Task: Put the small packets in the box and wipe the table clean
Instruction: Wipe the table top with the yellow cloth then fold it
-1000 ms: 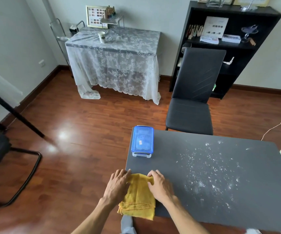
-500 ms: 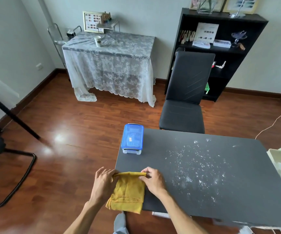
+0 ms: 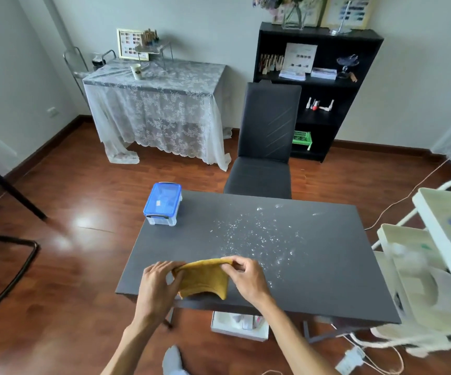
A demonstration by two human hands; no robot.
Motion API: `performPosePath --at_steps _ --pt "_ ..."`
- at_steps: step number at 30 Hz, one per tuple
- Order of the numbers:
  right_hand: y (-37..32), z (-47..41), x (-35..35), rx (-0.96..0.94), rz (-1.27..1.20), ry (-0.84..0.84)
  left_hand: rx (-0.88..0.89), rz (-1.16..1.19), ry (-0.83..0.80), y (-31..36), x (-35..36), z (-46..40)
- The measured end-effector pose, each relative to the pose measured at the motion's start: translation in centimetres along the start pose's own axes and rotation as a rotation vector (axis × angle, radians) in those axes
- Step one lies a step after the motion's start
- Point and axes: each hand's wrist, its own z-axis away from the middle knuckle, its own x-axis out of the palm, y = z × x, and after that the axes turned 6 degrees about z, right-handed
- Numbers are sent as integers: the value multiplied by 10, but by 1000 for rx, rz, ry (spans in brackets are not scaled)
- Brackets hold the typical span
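I see the dark grey rectangular surface [image 3: 313,280] filling the lower middle of my view, with a black padded chair [image 3: 266,147] pushed up at its far edge. A scatter of white specks and droplets [image 3: 257,234] lies across the middle of the surface. At the far left corner stands the clear plastic box with a blue lid [image 3: 162,203], lid on; I cannot tell what is inside. Near the front edge lies the folded mustard-yellow cloth [image 3: 204,277]. My left hand [image 3: 157,286] grips its left side, and my right hand [image 3: 246,277] pinches its far right corner.
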Motion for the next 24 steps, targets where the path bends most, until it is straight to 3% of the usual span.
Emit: performPosePath --at_steps 9,16,21,24 --pt "64 28 -103 147 81 18 -88 247 -239 66 76 -4" --pt "82 -24 -121 177 213 21 -114 157 -334 62 121 -49" --pt "81 -65 -113 240 307 113 -75 67 -324 47 151 -81" --pt "94 -63 -90 139 511 141 -61 11 -276 24 157 -75"
